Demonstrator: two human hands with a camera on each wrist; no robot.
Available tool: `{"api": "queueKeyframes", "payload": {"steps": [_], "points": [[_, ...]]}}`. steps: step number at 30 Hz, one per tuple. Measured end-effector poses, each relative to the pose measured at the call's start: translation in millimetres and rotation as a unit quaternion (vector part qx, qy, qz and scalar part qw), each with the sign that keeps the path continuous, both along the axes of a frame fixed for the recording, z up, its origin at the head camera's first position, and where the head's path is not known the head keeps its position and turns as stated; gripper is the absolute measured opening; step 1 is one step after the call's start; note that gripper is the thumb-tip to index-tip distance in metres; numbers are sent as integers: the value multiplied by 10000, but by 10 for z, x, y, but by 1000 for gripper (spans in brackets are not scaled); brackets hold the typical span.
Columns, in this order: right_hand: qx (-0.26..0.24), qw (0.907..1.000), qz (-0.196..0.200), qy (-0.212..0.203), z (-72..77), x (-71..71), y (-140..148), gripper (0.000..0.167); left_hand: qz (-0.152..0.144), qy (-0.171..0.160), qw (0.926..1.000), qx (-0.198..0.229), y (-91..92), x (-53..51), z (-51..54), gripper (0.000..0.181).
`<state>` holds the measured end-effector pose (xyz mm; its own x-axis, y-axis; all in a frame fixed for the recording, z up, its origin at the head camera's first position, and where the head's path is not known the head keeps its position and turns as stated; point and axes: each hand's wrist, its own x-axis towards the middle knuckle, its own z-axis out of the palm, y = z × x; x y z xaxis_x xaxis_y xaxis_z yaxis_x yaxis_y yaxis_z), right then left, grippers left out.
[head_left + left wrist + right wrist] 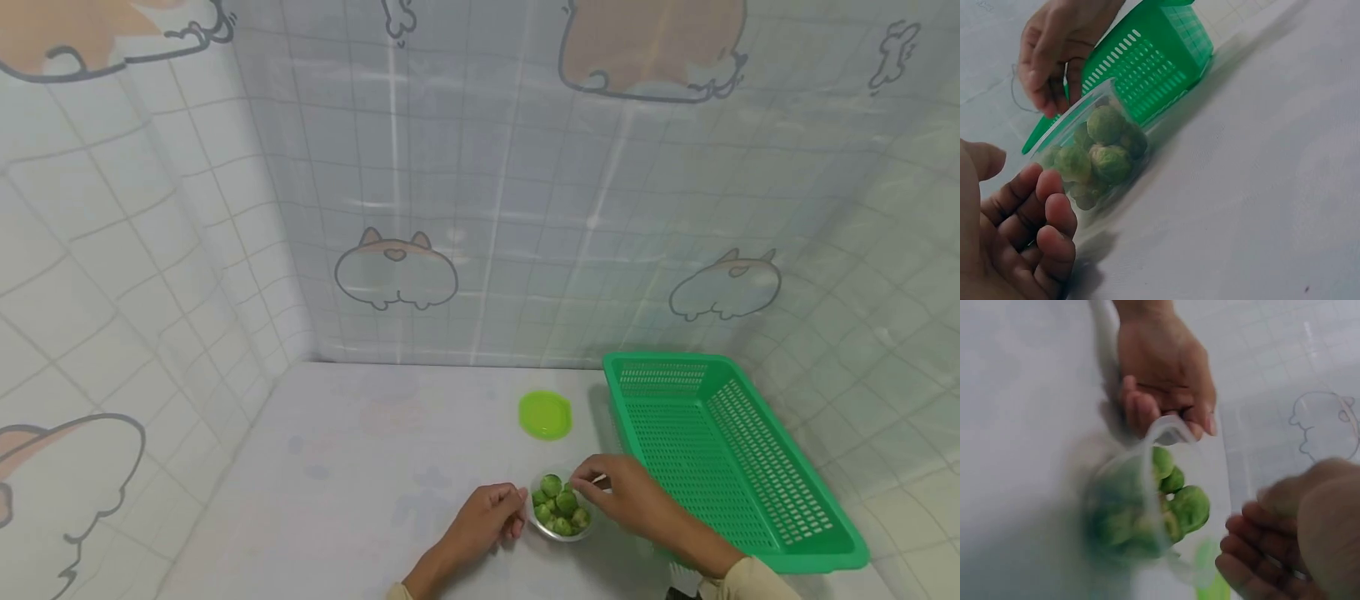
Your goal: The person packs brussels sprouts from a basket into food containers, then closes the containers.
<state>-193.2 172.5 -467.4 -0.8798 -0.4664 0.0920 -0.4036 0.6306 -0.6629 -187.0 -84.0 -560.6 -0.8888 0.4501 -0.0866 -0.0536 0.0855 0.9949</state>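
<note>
A clear plastic container (562, 536) filled with Brussels sprouts (566, 502) stands on the table. To its left is my left hand (483, 521), fingers loosely bent; the left wrist view shows nothing inside them. Those fingertips are close to the rim, and I cannot tell whether they touch it. My right hand (618, 492) hovers at the container's right side, fingers bent above the rim. In the right wrist view its fingers (1266, 550) hang loosely curled, apart from the container, with nothing seen in them. Behind the container lies a bright green round lid (545, 415).
A large green perforated basket (667, 425) stands on the right, partly beneath my right forearm. A fork (684, 577) with a dark handle lies near the front edge, partly hidden by the right sleeve. Sheeting with dog drawings (397, 271) hangs round the table (322, 500).
</note>
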Motion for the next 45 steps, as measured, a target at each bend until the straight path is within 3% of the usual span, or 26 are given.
{"api": "queueKeyframes", "payload": {"steps": [4,8,14,18,22,28,31,34,39,45], "points": [[-311,9977,-565,-226,75,-146,-50,12,152,-36,9998,-76,-12,-51,23,46],[-784,9874,-1022,-915,178,-355,-111,16,426,49,9984,-364,-32,-182,139,45],[-733,9679,-1766,-1633,267,-687,-239,23,759,618,9869,-1280,-3,-590,401,40],[-560,9625,-1971,-1780,229,-849,-304,25,932,850,9728,-1945,63,-900,525,34],[-454,9581,-2161,-1824,152,-972,-310,29,1006,910,9610,-2408,139,-1153,584,34],[232,9543,-2373,-1801,60,-1132,-303,33,1061,746,9486,-2888,196,-1373,572,32],[664,9486,-2464,-1874,31,-1212,-330,36,1110,712,9389,-3179,186,-1445,544,34],[782,9398,-2585,-2095,-12,-1280,-367,34,1192,621,9311,-3392,158,-1502,485,44],[649,9317,-2689,-2353,-97,-1345,-383,27,1390,271,9329,-3311,117,-1571,391,62],[494,9147,-3034,-2624,-230,-1373,-336,25,1327,52,9411,-3110,144,-1620,323,55]]}}
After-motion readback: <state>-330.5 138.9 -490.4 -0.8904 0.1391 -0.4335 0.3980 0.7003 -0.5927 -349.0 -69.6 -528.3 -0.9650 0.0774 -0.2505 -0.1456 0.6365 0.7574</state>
